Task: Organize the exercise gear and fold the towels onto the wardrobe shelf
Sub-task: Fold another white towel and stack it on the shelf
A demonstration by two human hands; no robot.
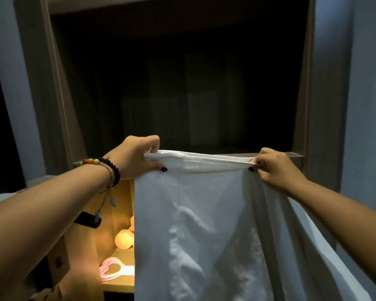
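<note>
Towel (pixel 215 224) hangs pinched between your left hand (pixel 132 158) and right hand (pixel 274 168); loosen either pinch and that corner could drop.

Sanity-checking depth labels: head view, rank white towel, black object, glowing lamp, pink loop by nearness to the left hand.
1. white towel: pinched at its top edge by the left hand.
2. black object: below the left wrist.
3. glowing lamp: lower, on the lit shelf beside the towel's left edge.
4. pink loop: lowest, on the shelf in front of the lamp.
</note>
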